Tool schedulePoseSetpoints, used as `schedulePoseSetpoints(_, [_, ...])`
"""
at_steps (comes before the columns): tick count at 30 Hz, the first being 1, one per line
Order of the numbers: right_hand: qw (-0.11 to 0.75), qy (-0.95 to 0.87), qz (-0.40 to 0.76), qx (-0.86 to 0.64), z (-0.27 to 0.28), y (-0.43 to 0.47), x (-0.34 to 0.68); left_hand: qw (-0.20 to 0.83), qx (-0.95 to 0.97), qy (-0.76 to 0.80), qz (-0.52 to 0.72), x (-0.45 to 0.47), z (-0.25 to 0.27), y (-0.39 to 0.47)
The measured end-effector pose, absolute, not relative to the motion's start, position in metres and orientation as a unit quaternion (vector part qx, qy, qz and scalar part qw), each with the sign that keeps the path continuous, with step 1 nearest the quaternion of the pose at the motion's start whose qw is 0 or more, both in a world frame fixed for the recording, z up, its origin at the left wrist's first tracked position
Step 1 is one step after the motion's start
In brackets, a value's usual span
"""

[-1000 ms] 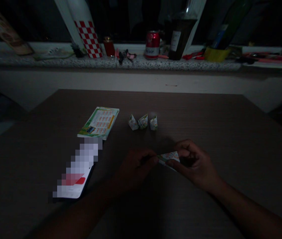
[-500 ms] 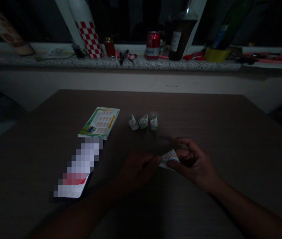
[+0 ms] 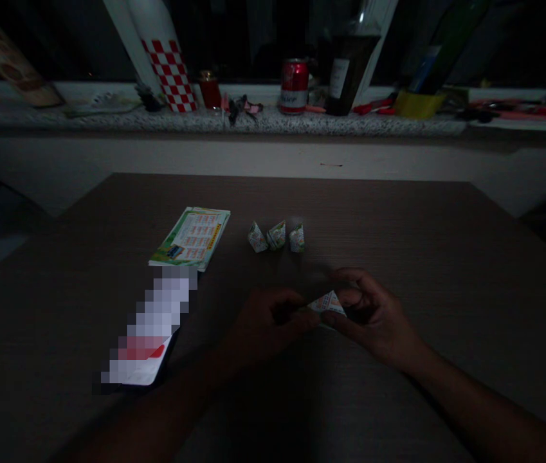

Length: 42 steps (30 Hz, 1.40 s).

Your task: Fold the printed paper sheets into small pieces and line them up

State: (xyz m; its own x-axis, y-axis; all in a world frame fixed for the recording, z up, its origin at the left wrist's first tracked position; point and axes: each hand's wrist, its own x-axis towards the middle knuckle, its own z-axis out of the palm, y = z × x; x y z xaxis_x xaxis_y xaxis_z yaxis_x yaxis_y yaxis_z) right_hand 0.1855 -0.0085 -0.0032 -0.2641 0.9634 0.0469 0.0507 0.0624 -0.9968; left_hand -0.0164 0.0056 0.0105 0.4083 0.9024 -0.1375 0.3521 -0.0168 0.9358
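Note:
A small piece of printed paper (image 3: 329,301), folded to a pointed triangular shape, is pinched between both of my hands above the table. My left hand (image 3: 273,325) grips its left corner, with the thumb lying along the lower edge. On the other side, my right hand (image 3: 376,318) has its thumb on the paper's front and its fingers curled behind. Three small folded paper pieces (image 3: 276,236) stand in a row beyond my hands. To their left lies a stack of printed calendar cards (image 3: 195,238). The paper's back and lower edge are partly hidden by my fingers.
A phone (image 3: 150,341) with a lit, pixelated screen lies left of my left hand on the dark wooden table (image 3: 373,218). Along the stone windowsill (image 3: 263,122) stand a red can (image 3: 294,87), a checkered bottle (image 3: 171,74), a dark bottle (image 3: 347,77) and small clutter.
My left thumb has slid right along the paper's lower edge and covers more of it. My right hand keeps nearly the same hold.

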Motion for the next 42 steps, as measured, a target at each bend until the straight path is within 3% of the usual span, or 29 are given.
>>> schedulePoseSetpoints(11, [0.48, -0.588, 0.46, -0.461, -0.004, -0.004, 0.189, 0.556, 0.64, 0.47, 0.245, -0.02, 0.01, 0.01])
schedulePoseSetpoints(19, [0.436, -0.664, 0.425, -0.435, -0.009, -0.008, 0.185, 0.588, 0.633, 0.433, 0.259, -0.015, 0.007, 0.007])
schedulePoseSetpoints(28, [0.484, -0.745, 0.245, -0.389, -0.004, -0.002, 0.194, 0.56, 0.61, 0.469, 0.308, -0.014, 0.013, 0.009])
schedulePoseSetpoints(34, [0.494, -0.752, 0.248, -0.359, 0.001, -0.003, 0.192, 0.545, 0.618, 0.467, 0.321, -0.013, 0.012, 0.006])
schedulePoseSetpoints(42, [0.511, -0.674, 0.351, -0.403, 0.004, -0.006, 0.188, 0.508, 0.659, 0.466, 0.301, -0.015, 0.018, 0.007])
